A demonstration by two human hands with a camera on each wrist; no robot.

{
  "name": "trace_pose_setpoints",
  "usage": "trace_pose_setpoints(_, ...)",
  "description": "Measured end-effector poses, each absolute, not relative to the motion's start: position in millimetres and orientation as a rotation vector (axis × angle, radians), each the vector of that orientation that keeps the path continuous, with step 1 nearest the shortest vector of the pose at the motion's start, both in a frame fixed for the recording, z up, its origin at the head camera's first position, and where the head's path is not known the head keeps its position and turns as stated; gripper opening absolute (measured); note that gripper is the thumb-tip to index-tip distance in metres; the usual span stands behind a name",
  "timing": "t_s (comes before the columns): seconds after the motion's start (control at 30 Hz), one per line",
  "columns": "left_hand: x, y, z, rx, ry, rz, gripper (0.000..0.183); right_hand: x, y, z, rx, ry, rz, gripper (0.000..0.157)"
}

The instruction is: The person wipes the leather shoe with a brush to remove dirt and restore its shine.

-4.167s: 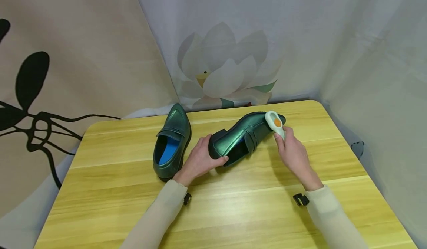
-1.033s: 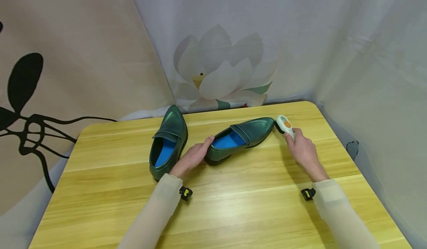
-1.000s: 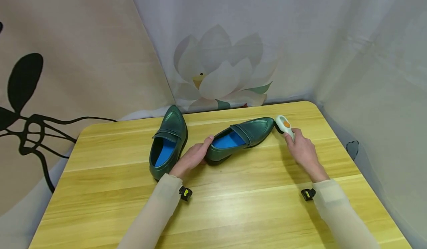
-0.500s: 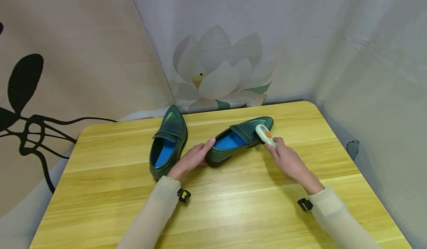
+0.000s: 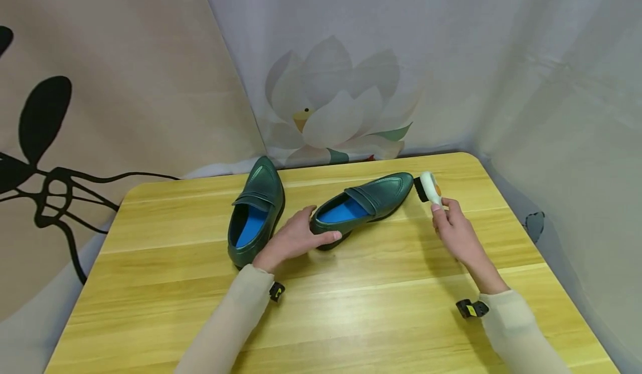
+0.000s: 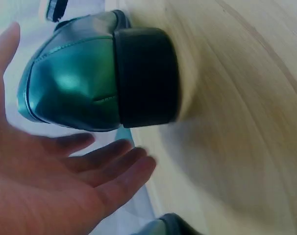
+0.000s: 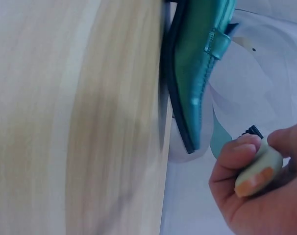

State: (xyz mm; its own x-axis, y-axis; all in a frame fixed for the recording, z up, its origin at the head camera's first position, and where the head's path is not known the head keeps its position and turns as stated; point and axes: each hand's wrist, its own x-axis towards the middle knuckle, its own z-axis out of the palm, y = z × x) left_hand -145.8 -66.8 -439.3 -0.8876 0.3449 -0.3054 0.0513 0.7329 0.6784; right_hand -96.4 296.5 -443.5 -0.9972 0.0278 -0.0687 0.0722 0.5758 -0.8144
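A dark green loafer (image 5: 382, 197) with a blue insole lies on its sole, toe to the right. About its heel, my left hand (image 5: 296, 236) spreads its thumb and fingers; in the left wrist view the fingers (image 6: 116, 169) are loosely bent beside the heel (image 6: 70, 83), with a gap showing. My right hand (image 5: 455, 230) grips a small white brush (image 5: 430, 187) with an orange spot. Its black bristles face the toe tip, just right of it; whether they touch is unclear. From the right wrist, the handle (image 7: 261, 169) sits between thumb and curled fingers.
The matching green loafer (image 5: 257, 212) stands to the left, close to my left wrist, toe toward the back edge. Everything rests on a wooden table (image 5: 351, 318). Behind it hangs a pale curtain (image 5: 361, 84) with a flower print.
Earlier the loafer was tilted on its side; now it lies on its sole. The brush has moved from the shoe's near side to past the toe and turned. My left thumb has spread nearer me.
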Motion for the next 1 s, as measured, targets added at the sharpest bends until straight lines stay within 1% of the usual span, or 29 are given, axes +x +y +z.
trace_pose_setpoints(0.1,-146,-59,-434,0.329,2.601,0.991,0.112,-95,298,-440,0.096,2.730,-1.479,0.067)
trace_pose_setpoints(0.2,-147,-47,-426,0.414,2.707,0.941,0.112,-95,299,-440,0.106,2.727,-1.496,0.067)
trace_pose_setpoints(0.33,-151,-29,-417,0.584,2.856,0.695,0.113,-94,298,-443,0.110,2.735,-1.490,0.068)
trace_pose_setpoints(0.43,-157,-17,-414,0.651,2.918,0.483,0.114,-93,298,-445,0.112,2.743,-1.496,0.068)
trace_pose_setpoints(0.53,-162,-7,-415,0.645,2.949,0.330,0.106,-92,297,-445,0.123,2.751,-1.500,0.068)
trace_pose_setpoints(0.6,-164,-2,-416,0.622,2.944,0.255,0.096,-91,296,-446,0.133,2.754,-1.497,0.067)
trace_pose_setpoints(0.67,-166,3,-416,0.595,2.922,0.244,0.085,-92,296,-447,0.139,2.752,-1.496,0.066)
trace_pose_setpoints(0.77,-169,8,-417,0.558,2.873,0.258,0.076,-92,297,-448,0.141,2.742,-1.498,0.063)
trace_pose_setpoints(1.0,-173,14,-418,0.503,2.828,0.258,0.071,-94,299,-448,0.136,2.731,-1.515,0.061)
